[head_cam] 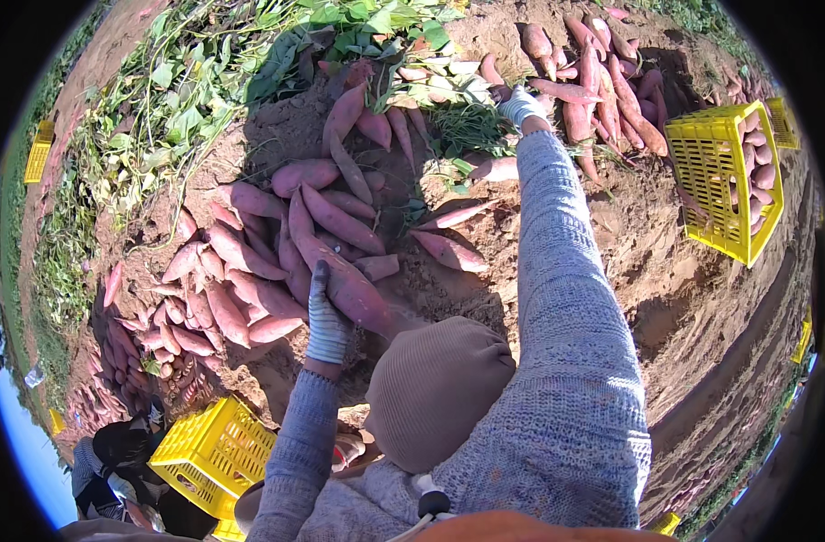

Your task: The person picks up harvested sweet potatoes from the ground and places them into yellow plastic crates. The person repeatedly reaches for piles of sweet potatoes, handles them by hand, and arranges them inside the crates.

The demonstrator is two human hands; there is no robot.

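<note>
My left hand (pixel 328 315), in a striped knit glove with dark fingertips, grips the lower part of a long, large sweet potato (pixel 341 274) over a pile. My right hand (pixel 523 108), gloved too, is stretched out at the upper right, at the end of a grey knit sleeve. It touches the near tip of a sweet potato (pixel 492 71); its fingers are partly hidden, so its hold cannot be told. Another sweet potato (pixel 565 91) lies just right of it. More sweet potatoes (pixel 226 311) are heaped left of my left hand.
Cut green vines (pixel 175 101) lie along the upper left. A yellow plastic crate (pixel 707 169) holding sweet potatoes stands tilted at the right. Another yellow crate (pixel 216 450) is at the lower left, beside a crouching person (pixel 124 461). A second heap (pixel 612 95) lies at the upper right.
</note>
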